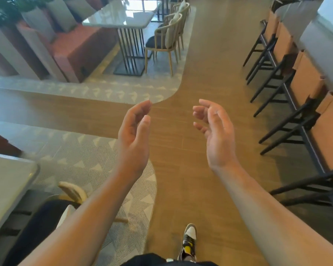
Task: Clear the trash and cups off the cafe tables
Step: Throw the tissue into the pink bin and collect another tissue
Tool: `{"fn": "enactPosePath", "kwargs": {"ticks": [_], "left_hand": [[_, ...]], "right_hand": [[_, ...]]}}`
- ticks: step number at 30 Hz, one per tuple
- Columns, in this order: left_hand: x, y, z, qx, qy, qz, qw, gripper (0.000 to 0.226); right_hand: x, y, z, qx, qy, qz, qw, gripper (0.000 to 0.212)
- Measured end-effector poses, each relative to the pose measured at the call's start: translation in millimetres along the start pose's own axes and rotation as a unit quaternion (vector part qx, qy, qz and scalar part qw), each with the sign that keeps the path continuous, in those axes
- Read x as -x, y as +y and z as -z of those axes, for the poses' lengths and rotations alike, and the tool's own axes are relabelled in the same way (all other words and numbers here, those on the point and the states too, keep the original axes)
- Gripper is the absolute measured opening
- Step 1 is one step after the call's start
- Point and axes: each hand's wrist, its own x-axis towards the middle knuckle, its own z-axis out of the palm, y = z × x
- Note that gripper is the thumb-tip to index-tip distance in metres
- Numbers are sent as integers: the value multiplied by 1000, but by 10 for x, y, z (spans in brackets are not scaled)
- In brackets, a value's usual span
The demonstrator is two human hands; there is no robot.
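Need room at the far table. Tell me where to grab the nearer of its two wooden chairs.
Take the nearer wooden chair by the curved top rail of its back, coming from the aisle side: the back faces the aisle, the seat faces the table. The left hand and right hand hold nothing.

- No words, numbers, brands or signs are readable anywhere in view.
- The shoe [189, 241], well below the fingers [200, 113] of the right hand [218, 137], shows yellow and black patches, but any mark on it is too blurred to read.
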Motion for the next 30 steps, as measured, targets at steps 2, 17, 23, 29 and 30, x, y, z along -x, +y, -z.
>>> {"fn": "enactPosePath", "kwargs": {"ticks": [2, 17, 23, 29, 30], "left_hand": [[-352, -128, -227, 4, 19, -5, 1000, 43], [-2697, -1154, -843, -1, 77, 2, 997, 34], [-4090, -1590, -773, 2, 72, 2, 997, 29], [-5300, -1803, -694, -7, 68, -24, 997, 36], [-5475, -1870, -691, -8, 72, -22, 997, 37]], "right_hand": [[-479, 49, 62, 3, -18, 2, 1000, 35], [-3227, 788, -273, 1, -77, -5, 997, 32], [-4519, 1130, -868, -8, -74, 4, 997, 31], [-5618, 1319, -1386, -15, -97, 11, 995, 26], [-5795, 1370, -1449, -15, -97, 12, 995, 28]]}}
